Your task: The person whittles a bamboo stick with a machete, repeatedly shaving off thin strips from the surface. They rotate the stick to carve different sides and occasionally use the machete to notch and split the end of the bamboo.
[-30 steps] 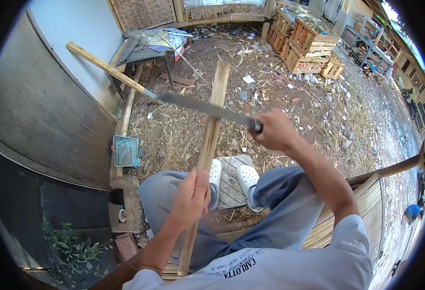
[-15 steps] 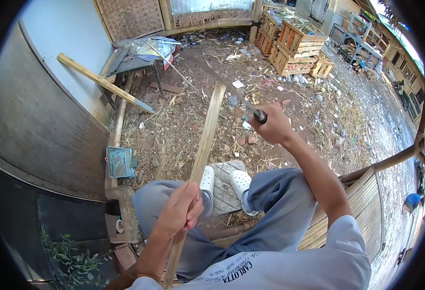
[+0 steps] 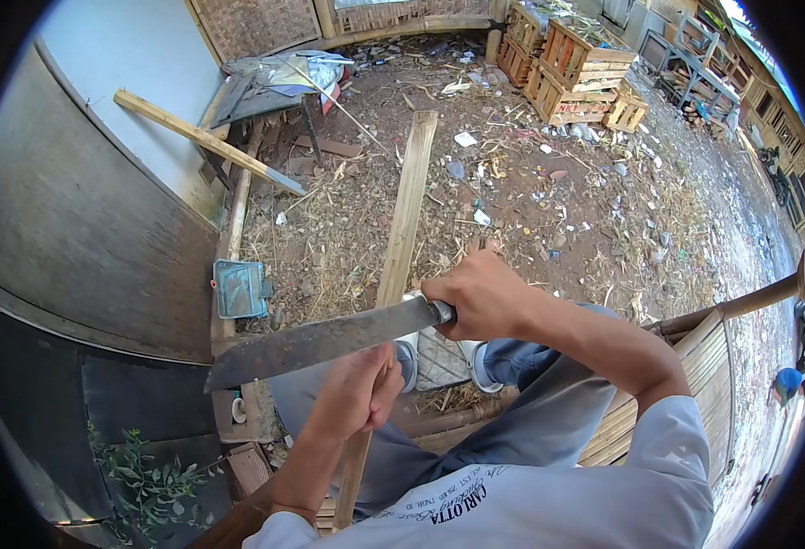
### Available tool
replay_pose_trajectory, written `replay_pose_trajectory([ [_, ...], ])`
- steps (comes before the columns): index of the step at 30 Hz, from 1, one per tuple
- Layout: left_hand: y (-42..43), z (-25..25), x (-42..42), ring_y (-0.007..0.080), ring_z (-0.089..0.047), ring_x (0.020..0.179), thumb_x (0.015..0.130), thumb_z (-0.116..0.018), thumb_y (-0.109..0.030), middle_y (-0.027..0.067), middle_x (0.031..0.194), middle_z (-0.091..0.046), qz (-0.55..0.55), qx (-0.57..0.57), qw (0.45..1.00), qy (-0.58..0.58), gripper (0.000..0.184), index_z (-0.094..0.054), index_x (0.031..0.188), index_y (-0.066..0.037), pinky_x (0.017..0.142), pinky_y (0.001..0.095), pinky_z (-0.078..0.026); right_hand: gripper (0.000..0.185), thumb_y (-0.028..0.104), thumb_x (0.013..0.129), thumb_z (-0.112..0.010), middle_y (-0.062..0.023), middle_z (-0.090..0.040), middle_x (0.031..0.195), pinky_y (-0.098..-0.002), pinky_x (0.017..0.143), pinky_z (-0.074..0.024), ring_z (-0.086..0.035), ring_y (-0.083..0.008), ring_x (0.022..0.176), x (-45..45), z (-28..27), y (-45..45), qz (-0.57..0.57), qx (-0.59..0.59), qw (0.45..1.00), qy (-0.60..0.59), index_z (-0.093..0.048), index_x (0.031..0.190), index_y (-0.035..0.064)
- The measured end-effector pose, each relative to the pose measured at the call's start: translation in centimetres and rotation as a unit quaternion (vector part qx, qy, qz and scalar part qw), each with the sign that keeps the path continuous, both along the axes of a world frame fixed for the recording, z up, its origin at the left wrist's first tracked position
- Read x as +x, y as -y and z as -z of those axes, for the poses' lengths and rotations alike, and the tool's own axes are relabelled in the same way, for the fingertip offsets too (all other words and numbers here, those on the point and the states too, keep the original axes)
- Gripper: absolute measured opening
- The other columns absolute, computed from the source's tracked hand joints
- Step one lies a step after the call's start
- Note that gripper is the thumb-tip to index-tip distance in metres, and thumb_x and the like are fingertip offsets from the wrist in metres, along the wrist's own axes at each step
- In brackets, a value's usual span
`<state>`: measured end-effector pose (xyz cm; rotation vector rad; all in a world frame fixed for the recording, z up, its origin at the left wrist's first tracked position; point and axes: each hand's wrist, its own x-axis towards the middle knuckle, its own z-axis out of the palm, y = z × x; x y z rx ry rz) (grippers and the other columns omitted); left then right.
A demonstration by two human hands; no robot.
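Note:
My left hand (image 3: 355,395) is wrapped round a long, flat wooden strip (image 3: 409,206) that runs from my lap away from me, its far end raised over the ground. In my right hand (image 3: 483,297) is the handle of a machete (image 3: 324,340). Its broad, dark blade points left and crosses over the strip just beyond my left hand, hiding part of the wood. Whether the edge touches the strip I cannot tell.
Below me are my white clogs (image 3: 482,366) on a slab. A blue plastic basket (image 3: 241,289) lies to the left, near a leaning wooden beam (image 3: 205,140) and a low table (image 3: 265,102). Wooden crates (image 3: 581,73) stand at the back. Debris litters the ground.
My right hand has come down and closer, swinging the machete from pointing away to lying across the strip, pointing left. My left hand keeps its hold. The view has shifted slightly.

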<state>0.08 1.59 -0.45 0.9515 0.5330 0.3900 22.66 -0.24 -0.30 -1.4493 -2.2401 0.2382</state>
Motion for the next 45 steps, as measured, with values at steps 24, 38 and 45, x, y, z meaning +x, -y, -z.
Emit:
replay_pose_trajectory([
  [24, 1.1, -0.5, 1.1, 0.0114, -0.048, 0.041, 0.101, -0.038, -0.027, 0.0034, 0.052, -0.047, -0.099, 0.328, 0.907, -0.245, 0.028, -0.046, 0.092, -0.002, 0.039, 0.0269, -0.038, 0.014, 0.022, 0.069, -0.063, -0.0143, -0.06, 0.059, -0.0462, 0.059, -0.0493, -0.063, -0.0348, 0.061, -0.7, -0.6, -0.8, 0.065, -0.098, 0.99, 0.083, -0.062, 0.076, 0.0092],
  [38, 0.8, 1.7, 2.1, 0.0209, -0.056, 0.058, 0.1, -0.041, -0.027, 0.0113, 0.066, -0.057, -0.128, 0.427, 0.854, -0.268, 0.031, -0.053, 0.098, 0.002, 0.057, 0.0331, -0.043, 0.014, 0.021, 0.07, -0.064, -0.0146, -0.06, 0.061, -0.0456, 0.059, -0.0486, -0.061, -0.0364, 0.062, -0.3, -1.7, 0.0, 0.066, -0.101, 0.992, 0.026, -0.063, 0.078, 0.0097],
  [45, 1.9, 0.8, 2.4, 0.0435, -0.058, 0.069, 0.099, -0.04, -0.019, 0.0247, 0.071, -0.058, -0.129, 0.515, 0.78, -0.332, 0.023, -0.048, 0.1, 0.002, 0.058, 0.0446, -0.043, 0.015, 0.023, 0.066, -0.066, -0.011, -0.058, 0.057, -0.0451, 0.052, -0.0453, -0.06, -0.0335, 0.057, -0.4, -0.3, -0.3, 0.085, -0.072, 0.989, 0.097, -0.058, 0.071, 0.0103],
])
